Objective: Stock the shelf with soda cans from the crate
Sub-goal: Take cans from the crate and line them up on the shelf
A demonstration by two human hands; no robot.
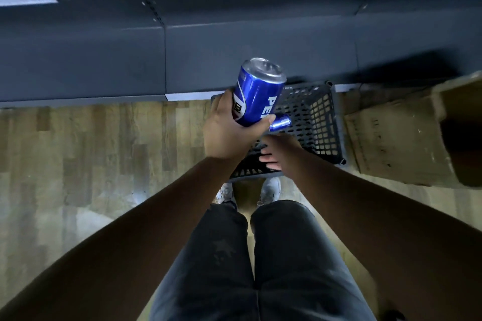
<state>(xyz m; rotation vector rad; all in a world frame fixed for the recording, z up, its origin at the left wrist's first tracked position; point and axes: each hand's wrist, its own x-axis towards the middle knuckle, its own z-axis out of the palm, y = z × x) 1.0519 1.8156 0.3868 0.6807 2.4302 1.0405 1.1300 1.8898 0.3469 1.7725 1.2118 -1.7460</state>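
Soda can (257, 91) clasped in left grip (227, 130), tilted. Right grip (280, 151) over crate (336, 125) beside second can (280, 122), closure indeterminate. Wrap body fully before lifting.

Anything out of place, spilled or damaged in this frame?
No spill or dent shows. The left hand holds a blue can tilted over the crate. Only the cardboard box right of the crate looks scuffed and crumpled.

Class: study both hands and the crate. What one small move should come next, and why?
Probably the right hand should close firmly on the second can in the crate, just past it, and lift it out. The left hand already holds a Pepsi can above the crate, so both could then go to the shelf.
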